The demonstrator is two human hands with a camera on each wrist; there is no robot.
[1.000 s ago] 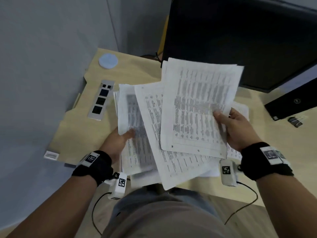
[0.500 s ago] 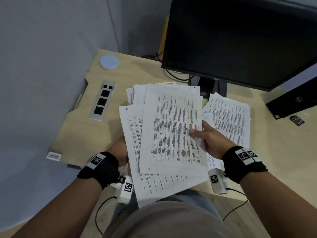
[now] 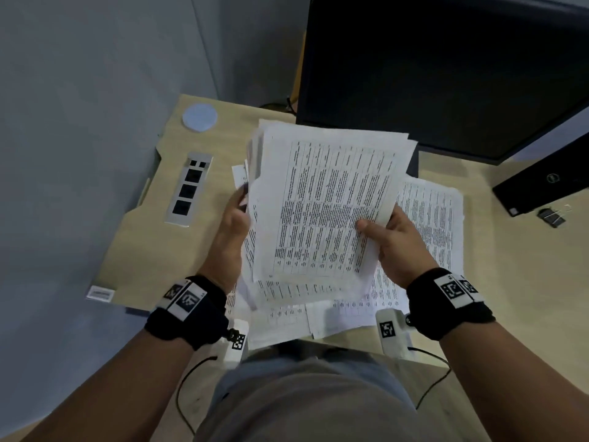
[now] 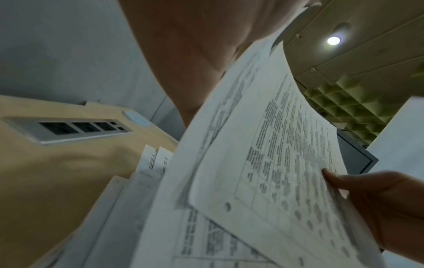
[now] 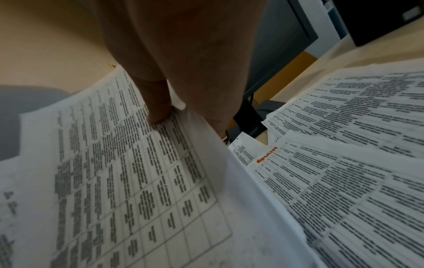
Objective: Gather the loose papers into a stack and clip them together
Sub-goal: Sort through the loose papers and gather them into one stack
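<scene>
Pinching the bundle of papers by both side edges, my left hand takes the left margin and my right hand clamps thumb-over-sheet on the right, lifted above the desk. Light, floppy and slick, they'd fan out, so I judge edges are best. More loose sheets lie underneath; the monitor crowds behind, the binder clips wait far right.

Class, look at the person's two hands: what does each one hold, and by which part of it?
Both hold the lifted bundle of papers. The right hand pinches its right edge, thumb on the printed face. The left hand grips its left edge. More sheets lie on the desk.
</scene>
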